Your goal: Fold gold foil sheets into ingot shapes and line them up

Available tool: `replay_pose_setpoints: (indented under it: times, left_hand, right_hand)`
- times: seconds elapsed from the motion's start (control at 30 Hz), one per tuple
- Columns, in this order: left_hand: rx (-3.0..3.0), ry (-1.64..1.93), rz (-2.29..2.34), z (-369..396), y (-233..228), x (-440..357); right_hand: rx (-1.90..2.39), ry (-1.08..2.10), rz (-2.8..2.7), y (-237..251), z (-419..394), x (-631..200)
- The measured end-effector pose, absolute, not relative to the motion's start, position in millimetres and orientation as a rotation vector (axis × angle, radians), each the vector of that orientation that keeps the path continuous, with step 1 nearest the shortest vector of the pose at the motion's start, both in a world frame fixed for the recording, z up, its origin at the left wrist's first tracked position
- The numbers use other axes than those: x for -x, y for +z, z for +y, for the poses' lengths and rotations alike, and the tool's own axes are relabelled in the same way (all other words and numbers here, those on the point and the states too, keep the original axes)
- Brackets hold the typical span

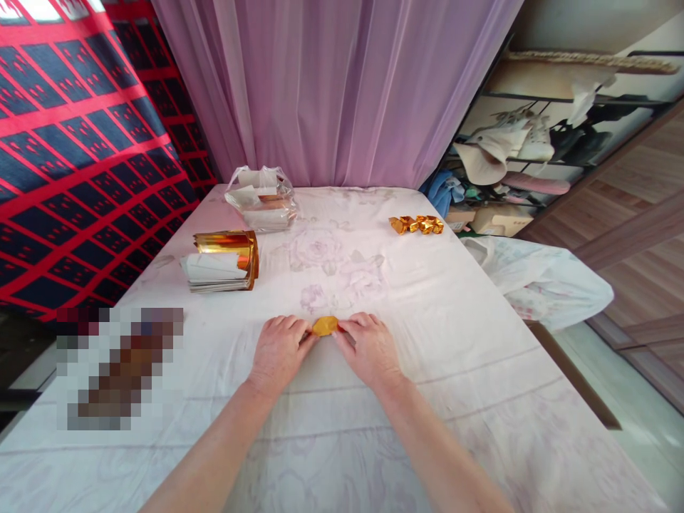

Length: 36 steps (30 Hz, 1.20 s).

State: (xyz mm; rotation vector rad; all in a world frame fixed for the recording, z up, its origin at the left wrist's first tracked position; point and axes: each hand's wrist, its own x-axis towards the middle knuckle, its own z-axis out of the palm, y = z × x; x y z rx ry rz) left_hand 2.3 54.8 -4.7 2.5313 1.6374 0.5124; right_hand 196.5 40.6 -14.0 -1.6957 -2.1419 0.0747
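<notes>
Home room, sheet-covered bed point(427, 299), pink curtain point(331, 85), cluttered shelf point(524, 149)

Left hand point(278, 353), right hand point(370, 349): bare, forearms uncovered; no rings or watch apparent, though fingers partly hidden.

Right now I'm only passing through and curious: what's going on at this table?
A person pinches a small gold piece between the left hand and right hand, low over the white cloth. A stack of gold sheets lies to the left, a plastic bag behind it. Finished-looking gold pieces sit far right.
</notes>
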Motion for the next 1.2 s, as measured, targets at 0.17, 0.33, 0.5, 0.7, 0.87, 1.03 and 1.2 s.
replay_pose_setpoints:
  times: [0.17, 0.33, 0.5, 0.7, 0.87, 1.03, 1.2]
  left_hand:
    - [-2.437, 0.576, 1.64, 57, -8, -3]
    - [-2.389, 0.591, 1.637, 57, -11, -1]
    - [-2.333, 0.602, 1.622, 56, -15, 1]
    - [-2.323, 0.664, 1.572, 54, -19, 3]
    - [-2.421, 0.785, 1.52, 53, -22, 6]
    - [-2.48, 0.799, 1.51, 54, -24, 6]
    - [-2.548, 0.755, 1.539, 53, -22, 4]
  right_hand:
    - [1.857, 0.034, -1.949, -19, 46, -179]
    - [1.833, 0.102, -1.913, -26, 46, -180]
    - [1.692, 0.255, -1.926, -34, 51, -195]
    - [1.468, 0.397, -1.941, -39, 58, -211]
    - [1.444, 0.372, -1.973, -37, 58, -212]
    - [1.429, 0.344, -2.001, -36, 58, -211]
    - [1.401, 0.344, -1.993, -35, 58, -212]
